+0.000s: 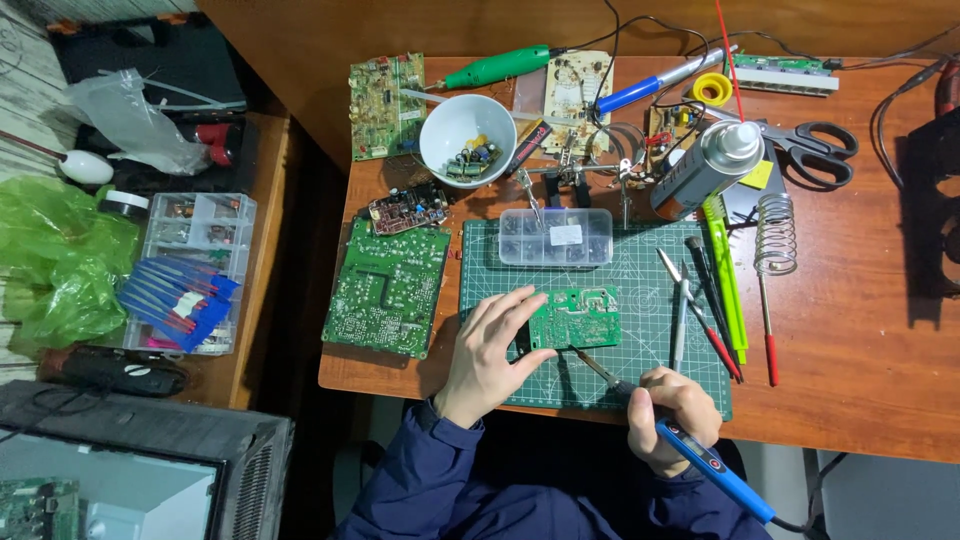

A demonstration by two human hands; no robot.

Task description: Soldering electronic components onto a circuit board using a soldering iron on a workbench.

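A small green circuit board (578,318) lies on the green cutting mat (640,270). My left hand (488,352) rests on the mat and pinches the board's left edge between thumb and fingers. My right hand (672,415) grips a blue soldering iron (700,455) like a pen, near the table's front edge. The iron's metal tip (590,366) points up and left, just below the board's lower edge. Whether the tip touches the board I cannot tell.
A clear parts box (556,238) sits at the mat's top. A larger green board (388,287) lies left of the mat. Tweezers and screwdrivers (705,300), a coil stand (776,235), spray can (708,168), scissors (815,148) and white bowl (467,138) crowd the wooden table (860,340).
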